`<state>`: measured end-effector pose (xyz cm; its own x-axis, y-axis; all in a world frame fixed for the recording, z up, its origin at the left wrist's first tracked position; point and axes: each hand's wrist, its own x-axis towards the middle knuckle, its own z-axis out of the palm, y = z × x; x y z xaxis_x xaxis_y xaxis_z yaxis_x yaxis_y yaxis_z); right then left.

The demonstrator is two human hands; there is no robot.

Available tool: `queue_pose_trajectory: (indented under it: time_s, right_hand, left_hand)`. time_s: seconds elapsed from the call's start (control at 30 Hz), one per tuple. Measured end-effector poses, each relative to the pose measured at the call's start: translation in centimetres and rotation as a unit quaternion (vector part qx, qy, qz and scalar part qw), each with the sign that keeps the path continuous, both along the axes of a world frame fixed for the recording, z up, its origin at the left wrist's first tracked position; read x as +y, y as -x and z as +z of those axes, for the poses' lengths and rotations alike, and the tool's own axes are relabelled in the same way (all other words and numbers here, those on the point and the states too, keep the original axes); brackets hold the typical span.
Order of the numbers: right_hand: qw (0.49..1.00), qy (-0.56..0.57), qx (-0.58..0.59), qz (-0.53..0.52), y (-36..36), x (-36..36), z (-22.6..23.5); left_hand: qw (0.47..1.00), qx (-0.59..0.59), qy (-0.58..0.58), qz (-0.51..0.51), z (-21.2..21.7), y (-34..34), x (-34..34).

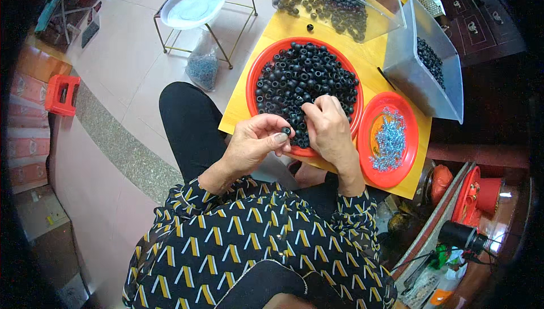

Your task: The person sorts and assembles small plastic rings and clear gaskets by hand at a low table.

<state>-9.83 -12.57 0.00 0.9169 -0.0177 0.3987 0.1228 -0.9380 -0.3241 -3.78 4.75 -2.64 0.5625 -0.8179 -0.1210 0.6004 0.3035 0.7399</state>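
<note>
I see one black ring (287, 131) pinched at the fingertips of the left hand (256, 141), centre frame, right at the near rim of the big red plate (253, 85). Whether anything sits inside that ring is too small for me to tell. The right hand (327, 125) lies curled, knuckles up, over the near edge of the ring pile (306, 77); its fingertips are buried in the rings, so I can't tell if it grips one. The hand hides that part of the plate rim. Both forearms come in from the lower centre, wrists bent inward, hands almost touching. Right of centre, a small red plate (406, 164) holds silvery metal bits (389, 139), too fine to make out. Both plates sit on a yellow board (371, 62). Upper right, a clear bin (362, 11) and a grey bin (405, 68) hold more rings, both partly cut off from view.
</note>
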Motion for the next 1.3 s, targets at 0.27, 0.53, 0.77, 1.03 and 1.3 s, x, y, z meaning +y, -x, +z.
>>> queue_pose_trajectory:
  time_s: [0.27,0.53,0.77,1.03,1.3]
  right_hand:
    - [1.0,0.024,0.003,-0.009,0.1,0.0,-0.4]
    - [0.728,-0.665,0.166,-0.018,3.6,0.6,1.6]
    - [0.625,-0.775,0.092,-0.006,4.5,0.8,0.8]
    - [0.68,-0.718,0.136,-0.057,4.7,2.4,1.9]
    - [0.708,-0.682,0.177,-0.048,4.9,1.9,1.7]
  left_hand:
    - [1.0,0.013,0.009,-0.01,-0.3,0.0,0.0]
    - [1.0,-0.002,0.015,-0.007,0.1,0.6,-0.1]
    - [1.0,0.011,0.013,-0.005,0.4,1.1,-0.6]
    - [1.0,-0.021,0.007,-0.013,0.0,1.3,-0.3]
    - [0.997,-0.056,0.021,-0.039,-0.1,1.3,-0.3]
